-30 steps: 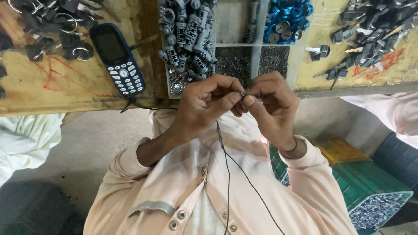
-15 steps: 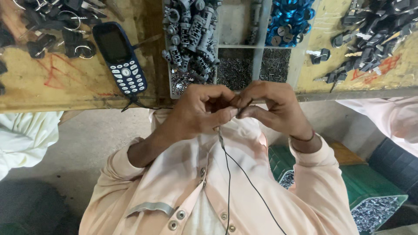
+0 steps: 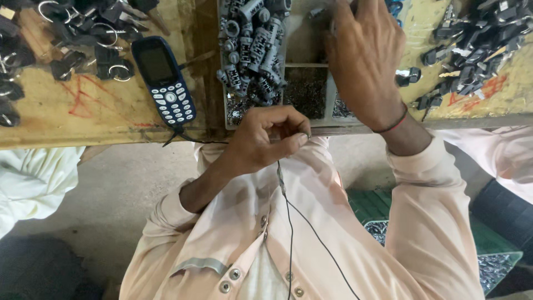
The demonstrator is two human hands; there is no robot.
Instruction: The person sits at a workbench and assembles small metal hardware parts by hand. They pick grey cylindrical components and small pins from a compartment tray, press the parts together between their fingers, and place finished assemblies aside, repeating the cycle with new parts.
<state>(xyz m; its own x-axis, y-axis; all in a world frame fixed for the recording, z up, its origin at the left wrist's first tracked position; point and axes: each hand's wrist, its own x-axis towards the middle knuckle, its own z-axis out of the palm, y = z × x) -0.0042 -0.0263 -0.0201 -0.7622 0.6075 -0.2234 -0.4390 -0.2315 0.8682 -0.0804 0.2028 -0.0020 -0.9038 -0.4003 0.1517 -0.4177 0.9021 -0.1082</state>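
Observation:
My left hand (image 3: 266,139) is held just in front of the wooden table's edge (image 3: 83,133), thumb and forefinger pinched on a thin black cord (image 3: 288,222). The cord hangs down over my pale shirt. A small metal bit shows at the pinched fingertips. My right hand (image 3: 366,55) reaches forward, palm down, over a divided tray (image 3: 305,65), toward a far compartment. Its fingertips run past the top of the picture, so anything in them is hidden. A red thread circles that wrist.
Grey cylindrical parts (image 3: 252,44) fill the tray's left compartment. A dark blue keypad phone (image 3: 166,83) lies to the left, beyond it black parts with key rings (image 3: 83,33). More black parts (image 3: 472,50) lie at right. A green crate (image 3: 488,244) sits low right. Other people's clothing (image 3: 33,183) borders both sides.
Both hands were together at the cord's end. My right hand has let go and moved up and forward over the tray; my left hand still pinches the cord.

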